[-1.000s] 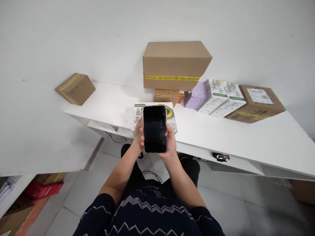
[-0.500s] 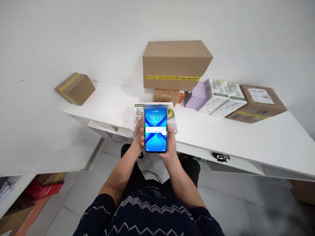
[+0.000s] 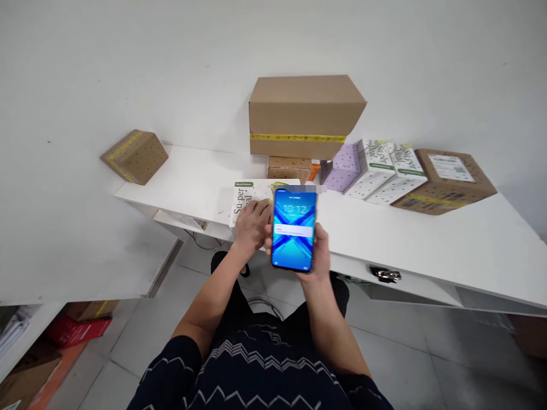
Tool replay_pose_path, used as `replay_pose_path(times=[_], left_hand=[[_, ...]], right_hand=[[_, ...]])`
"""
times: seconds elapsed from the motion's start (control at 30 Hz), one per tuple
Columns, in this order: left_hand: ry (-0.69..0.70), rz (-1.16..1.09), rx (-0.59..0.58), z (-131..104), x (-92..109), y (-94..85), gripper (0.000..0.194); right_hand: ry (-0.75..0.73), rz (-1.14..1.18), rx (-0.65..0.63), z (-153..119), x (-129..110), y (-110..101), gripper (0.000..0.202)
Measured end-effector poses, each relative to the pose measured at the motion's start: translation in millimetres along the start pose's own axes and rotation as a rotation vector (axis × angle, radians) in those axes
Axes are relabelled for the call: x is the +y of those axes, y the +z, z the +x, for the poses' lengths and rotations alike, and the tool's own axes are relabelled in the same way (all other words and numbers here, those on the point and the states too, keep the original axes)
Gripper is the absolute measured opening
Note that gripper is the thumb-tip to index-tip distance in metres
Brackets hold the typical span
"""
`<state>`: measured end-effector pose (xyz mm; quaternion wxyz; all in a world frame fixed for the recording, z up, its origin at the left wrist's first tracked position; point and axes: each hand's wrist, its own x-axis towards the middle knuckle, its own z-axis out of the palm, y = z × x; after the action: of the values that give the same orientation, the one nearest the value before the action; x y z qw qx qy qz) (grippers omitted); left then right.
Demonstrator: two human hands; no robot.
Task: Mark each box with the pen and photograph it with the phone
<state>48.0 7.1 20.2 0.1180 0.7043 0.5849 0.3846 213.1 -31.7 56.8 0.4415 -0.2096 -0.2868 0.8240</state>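
A smartphone (image 3: 294,239) with a lit blue lock screen is held upright in my right hand (image 3: 322,250). The thumb side lies along its right edge, and fingertips wrap round from behind at the left edge. Just left of the phone, my left hand (image 3: 251,225) holds nothing, its fingers stretched out over the front of a white "Su-per Meal" box (image 3: 241,191). Whether those fingers touch the box I cannot tell. Part of the box is hidden behind the phone and my left hand.
On the white desk (image 3: 200,171), a large brown carton (image 3: 303,117) rests on a smaller spotted carton (image 3: 290,168). To the right stand a lilac box (image 3: 344,165), white boxes (image 3: 374,168) and a labelled carton (image 3: 448,179). Another carton (image 3: 139,156) is far left.
My right hand has moved right with the phone. My left hand has let go of the phone's left side and now lies over the white box.
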Motion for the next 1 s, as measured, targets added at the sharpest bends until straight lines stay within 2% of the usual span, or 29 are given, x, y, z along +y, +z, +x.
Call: replay_pose_path(times=[0.1, 0.2, 0.27, 0.37, 0.43, 0.53, 0.67, 0.77, 0.87, 0.93, 1.0], left_hand=[[0.106, 0.236, 0.064, -1.3, 12.9, -4.4, 0.035], [0.218, 0.430, 0.144, -1.6, 13.4, -3.5, 0.032], [0.255, 0.467, 0.185, -1.2, 10.9, -1.6, 0.030], [0.265, 0.480, 0.206, -0.6, 9.4, 0.5, 0.029], [0.258, 0.457, 0.190, -0.4, 10.9, -0.8, 0.029], [0.248, 0.358, 0.189, -1.4, 13.9, -9.9, 0.028], [0.137, 0.234, 0.356, -8.4, 7.1, -32.7, 0.029], [-0.103, 0.080, 0.454, -18.7, -10.2, -47.1, 0.035], [-0.484, -0.272, 0.410, -29.8, -30.1, -51.3, 0.052], [-0.721, -0.546, 0.287, -36.1, -38.5, -49.1, 0.062], [-0.849, -0.746, 0.157, -42.1, -39.8, -45.2, 0.065]], right_hand=[[-0.243, -0.249, 0.300, -21.0, -22.0, -29.9, 0.071], [-0.482, -0.748, 0.711, -30.4, -39.9, -72.9, 0.065], [-0.484, -1.229, 0.915, -27.9, -45.8, -101.4, 0.060], [-0.277, -1.753, 1.043, -14.0, -44.1, -132.2, 0.056], [-0.176, -1.934, 1.059, -1.9, -37.9, -143.0, 0.056], [-0.116, -2.085, 0.993, 13.4, -26.3, -150.9, 0.057], [-0.072, -2.101, 0.923, 23.6, -15.3, -160.5, 0.056], [-0.082, -2.026, 0.932, 24.7, -13.5, -166.7, 0.053], [-0.199, -1.848, 0.922, 23.2, -15.1, -159.8, 0.049], [-0.326, -1.593, 0.788, 21.7, -14.1, -142.5, 0.052], [-0.399, -1.261, 0.558, 19.7, -9.4, -116.0, 0.063]])
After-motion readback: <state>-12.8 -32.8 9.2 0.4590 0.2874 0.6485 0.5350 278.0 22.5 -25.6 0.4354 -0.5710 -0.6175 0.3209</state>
